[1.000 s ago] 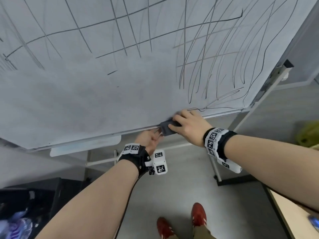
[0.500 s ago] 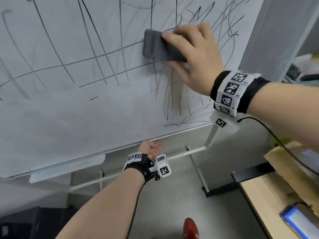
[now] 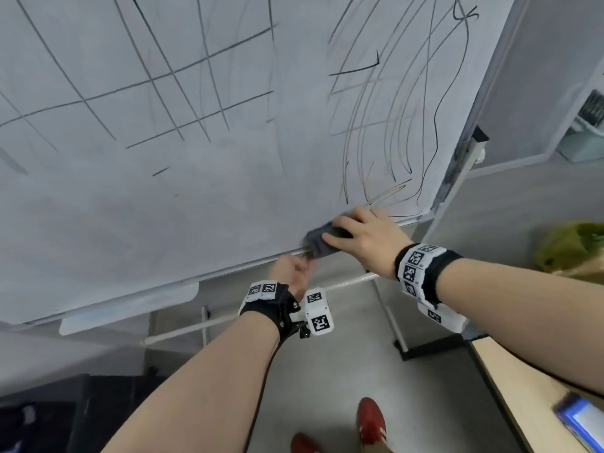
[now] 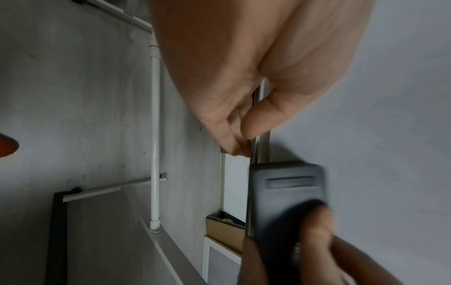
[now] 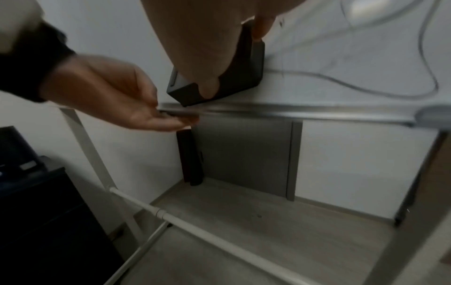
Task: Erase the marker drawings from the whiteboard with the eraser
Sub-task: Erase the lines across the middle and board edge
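My right hand clamps the eraser, a dark hard-backed block, flat against the whiteboard just above its metal bottom rail. My left hand pinches that rail. The lower left is wiped to a grey smear; crossed lines above and looping scribbles at right remain, so I judge roughly half is left.

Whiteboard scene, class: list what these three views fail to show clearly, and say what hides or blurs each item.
- Erasing face of the eraser: pressed against the whiteboard in every view.
- Right hand fingers: motion-blurred in the left wrist view.
- Left hand fingertips: behind the board's bottom rail in the head view.
- Upper marker lines: cut off by the head view's top edge.
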### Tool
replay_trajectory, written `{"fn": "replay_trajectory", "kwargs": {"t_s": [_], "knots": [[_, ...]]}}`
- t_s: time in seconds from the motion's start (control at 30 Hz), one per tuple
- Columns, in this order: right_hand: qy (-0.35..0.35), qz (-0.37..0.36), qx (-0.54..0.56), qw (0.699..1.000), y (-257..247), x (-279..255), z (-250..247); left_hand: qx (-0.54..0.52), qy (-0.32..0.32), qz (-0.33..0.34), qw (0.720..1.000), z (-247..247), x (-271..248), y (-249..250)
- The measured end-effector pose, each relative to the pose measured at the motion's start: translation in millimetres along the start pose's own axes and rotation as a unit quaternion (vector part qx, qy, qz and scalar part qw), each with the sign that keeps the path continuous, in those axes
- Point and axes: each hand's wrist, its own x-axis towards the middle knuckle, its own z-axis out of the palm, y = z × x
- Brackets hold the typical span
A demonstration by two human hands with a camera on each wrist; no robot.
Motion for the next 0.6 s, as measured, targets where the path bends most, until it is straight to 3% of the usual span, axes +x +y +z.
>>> {"fn": "replay_trajectory", "kwargs": {"t_s": [0.07, 0.17, 0.3, 0.43, 0.5, 0.6], "knots": [[-0.015, 0.010, -0.003, 1.000, -0.8, -8.0, 3.5, 0.000, -0.020, 0.003, 1.000, -2.8, 0.7, 0.9], [0.019, 0.018, 0.006, 1.000, 6.5, 6.4, -21.7, 0.035, -0.018, 0.005, 0.999, -4.2, -2.2, 5.0], [0.149, 0.029, 0.001, 0.988, 36.7, 58.0, -108.5, 0.091, -0.004, 0.007, 0.996, -3.4, -3.7, 11.6], [0.297, 0.058, -0.012, 0.953, 58.2, 101.5, -182.0, 0.117, 0.004, 0.011, 0.993, -2.8, -3.7, 10.7], [0.318, 0.060, -0.016, 0.946, 59.3, 104.7, -187.9, 0.127, 0.000, 0.019, 0.992, -1.4, -5.5, 8.8], [0.301, 0.066, 0.003, 0.951, 47.6, 85.9, -154.4, 0.163, 0.006, 0.011, 0.986, -2.7, 0.3, 5.8]]}}
